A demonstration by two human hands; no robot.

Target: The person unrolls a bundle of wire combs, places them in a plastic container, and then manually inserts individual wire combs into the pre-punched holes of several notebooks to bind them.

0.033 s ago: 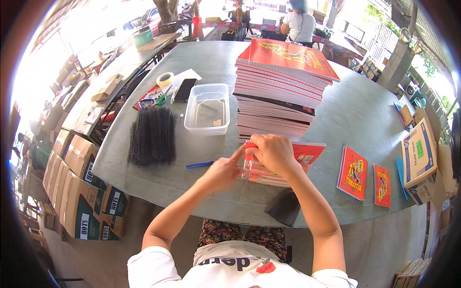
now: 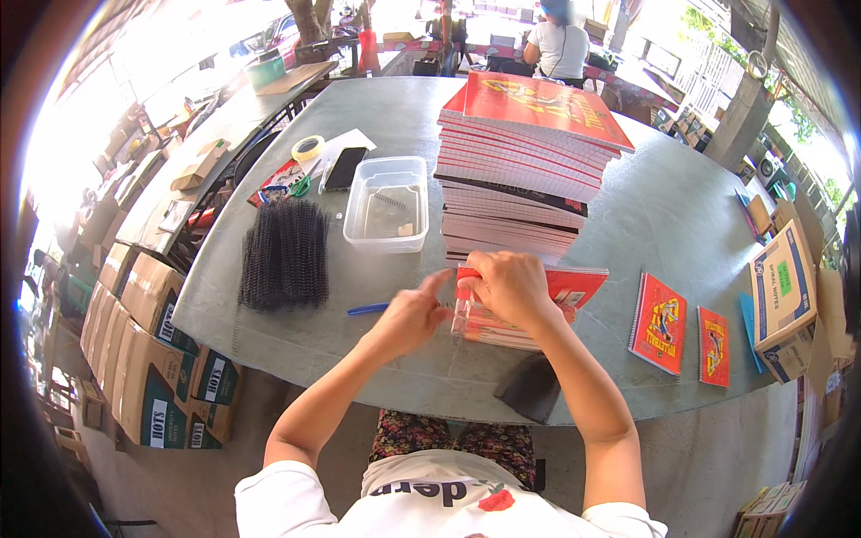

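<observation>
Right hand [image 2: 509, 285] grips the small red spiral-bound notebook stack [image 2: 529, 309], left hand [image 2: 414, 314] pinching its edge at nine o'clock, blue pen [image 2: 368, 309] beyond.

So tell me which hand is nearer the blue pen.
Left. The left hand hovers just right of the blue pen, apart from it; the right hand rests farther right on the small red notebook stack.

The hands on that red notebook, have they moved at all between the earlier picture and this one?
Nothing visibly changed. The right hand grips the left edge of the red notebook as before, and the left hand has its fingers at the same edge. The tall notebook stack, the clear plastic tub, the black spiral coils and the blue pen lie where they were.
</observation>
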